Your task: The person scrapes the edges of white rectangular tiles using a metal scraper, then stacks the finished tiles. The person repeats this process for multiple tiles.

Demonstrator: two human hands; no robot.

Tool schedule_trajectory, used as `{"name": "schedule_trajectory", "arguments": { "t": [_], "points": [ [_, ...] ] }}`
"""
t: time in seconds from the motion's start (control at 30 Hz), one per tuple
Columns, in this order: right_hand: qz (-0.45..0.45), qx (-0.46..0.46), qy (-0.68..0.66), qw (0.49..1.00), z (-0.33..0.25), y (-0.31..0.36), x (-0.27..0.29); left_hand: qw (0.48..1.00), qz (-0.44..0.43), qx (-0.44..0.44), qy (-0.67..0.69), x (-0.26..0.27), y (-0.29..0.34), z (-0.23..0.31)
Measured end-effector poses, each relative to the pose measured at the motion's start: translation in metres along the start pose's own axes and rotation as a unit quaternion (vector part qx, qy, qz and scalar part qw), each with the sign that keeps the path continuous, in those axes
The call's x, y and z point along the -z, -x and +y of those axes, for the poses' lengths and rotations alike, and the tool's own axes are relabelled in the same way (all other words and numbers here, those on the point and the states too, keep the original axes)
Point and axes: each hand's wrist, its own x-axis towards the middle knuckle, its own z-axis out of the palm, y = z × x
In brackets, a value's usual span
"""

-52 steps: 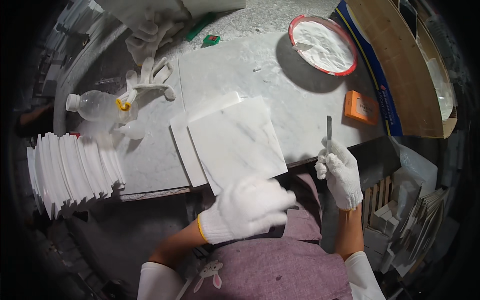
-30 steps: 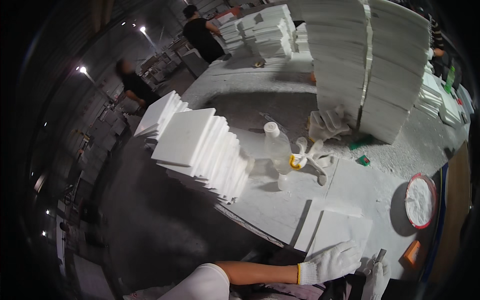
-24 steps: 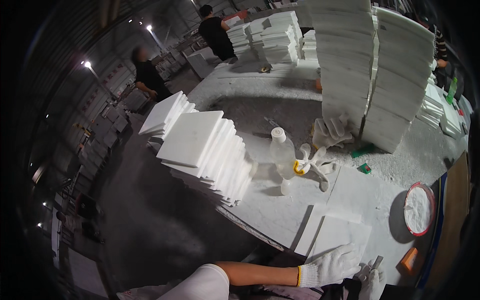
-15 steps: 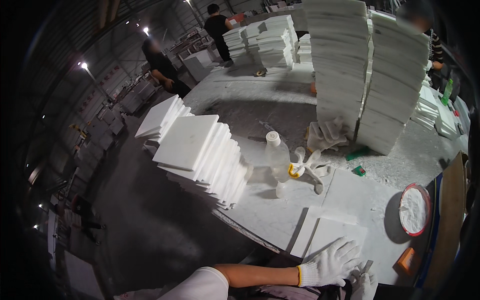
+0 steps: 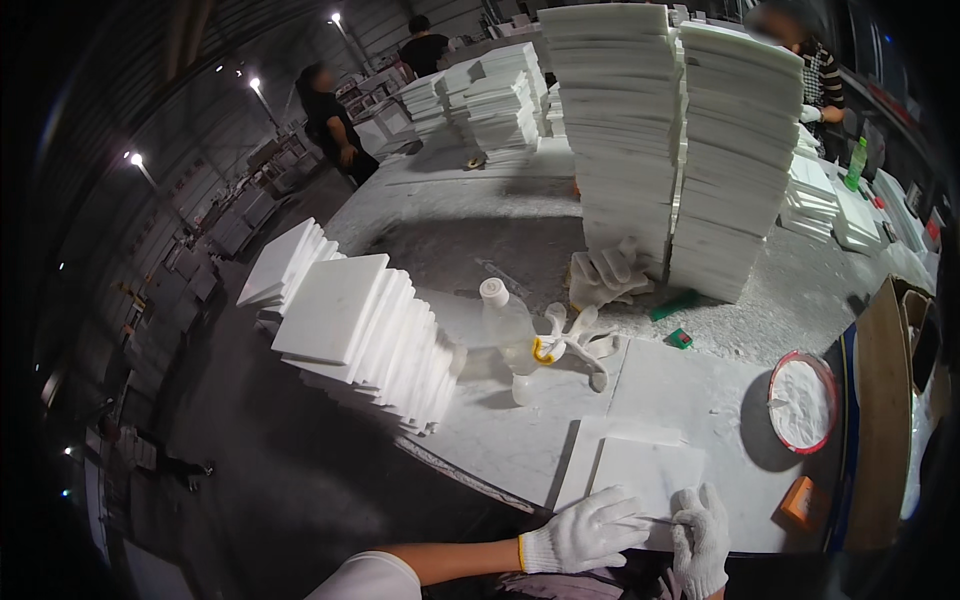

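Your view swings up from the white tile [image 5: 645,470] to the leaning row of tiles [image 5: 370,335] and tall stacks [image 5: 680,140]. Your left hand [image 5: 585,530] and right hand [image 5: 700,540] now sit together on the tile's near edge.

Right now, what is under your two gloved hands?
Both hands, left and right, rest on the near edge of a white marble tile lying on a second tile. Anything beneath the palms is covered.
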Motion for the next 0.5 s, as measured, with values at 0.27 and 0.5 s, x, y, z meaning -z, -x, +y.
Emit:
{"name": "schedule_trajectory", "arguments": {
  "t": [0.27, 0.5],
  "points": [
    [-0.138, 0.030, 0.029, 0.990, -0.007, 0.001, 0.015, 0.996, 0.048, -0.035, -0.072, -0.006, 0.002, -0.004],
    [-0.144, -0.003, -0.018, 0.989, -0.001, -0.003, 0.007, 0.956, 0.063, 0.073, 0.277, -0.033, 0.011, -0.003]
  ]
}}
